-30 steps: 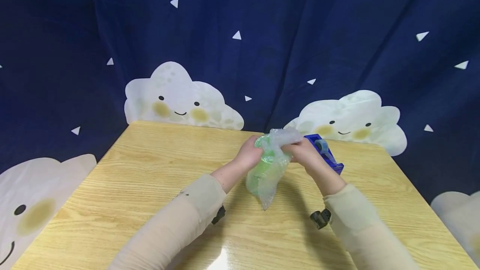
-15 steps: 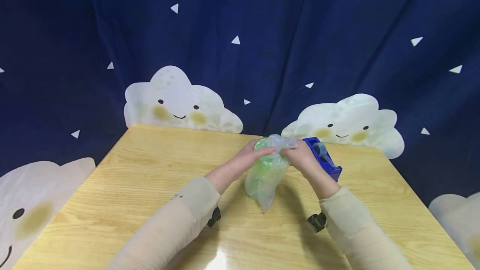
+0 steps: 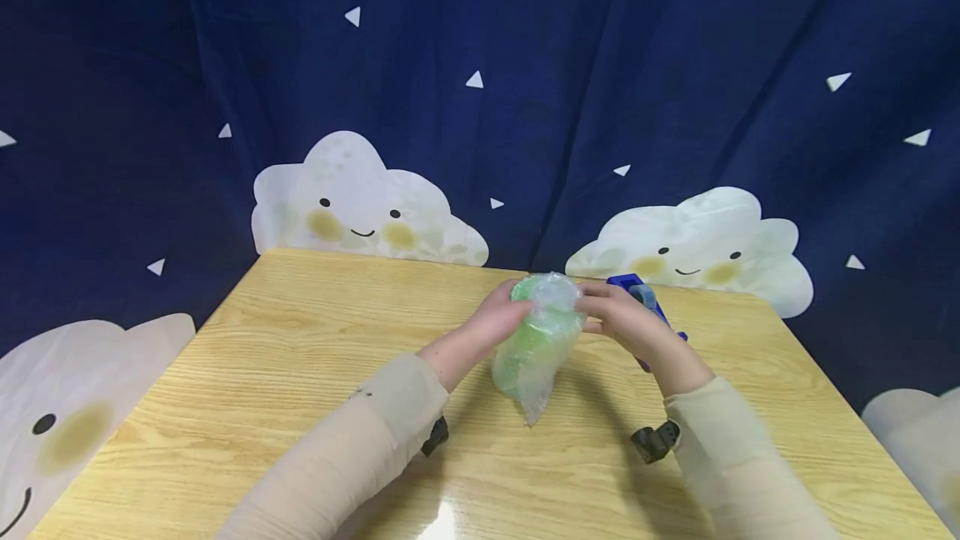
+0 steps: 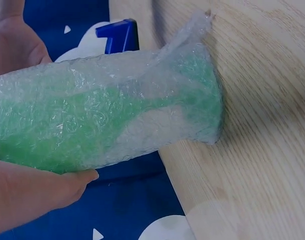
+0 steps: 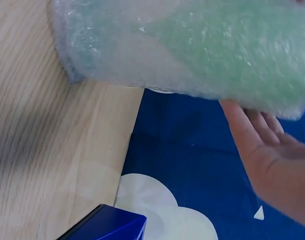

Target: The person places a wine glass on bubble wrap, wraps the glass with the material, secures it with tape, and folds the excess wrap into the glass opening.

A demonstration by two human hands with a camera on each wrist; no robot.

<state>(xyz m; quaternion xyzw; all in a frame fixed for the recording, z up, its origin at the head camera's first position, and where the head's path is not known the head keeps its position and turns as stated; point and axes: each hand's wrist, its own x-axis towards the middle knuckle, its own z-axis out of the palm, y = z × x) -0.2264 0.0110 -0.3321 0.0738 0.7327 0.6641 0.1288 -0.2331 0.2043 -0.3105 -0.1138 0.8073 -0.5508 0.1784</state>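
Note:
A green object wrapped in bubble wrap (image 3: 528, 352) stands on the table, tall and roughly cylindrical, a pointed flap of film hanging at its near side. The wrap hides what the object is. My left hand (image 3: 491, 319) grips its upper left side, the thumb on the near face. In the left wrist view that thumb lies along the wrapped bundle (image 4: 107, 107). My right hand (image 3: 622, 315) is at the upper right side, fingers spread and fingertips right at the film. The right wrist view shows the right hand (image 5: 272, 155) with loosely extended fingers beside the wrap.
A blue tape dispenser (image 3: 624, 280) with a roll of tape stands just behind my right hand, partly hidden by it. The wooden table (image 3: 300, 340) ends at a dark blue curtain (image 3: 420, 65) with clouds. A small black camera sits under each wrist.
My right hand has let go of the loose film at the top, spread its fingers and shifted slightly right. The film now lies folded over the top. My left thumb has drawn back left.

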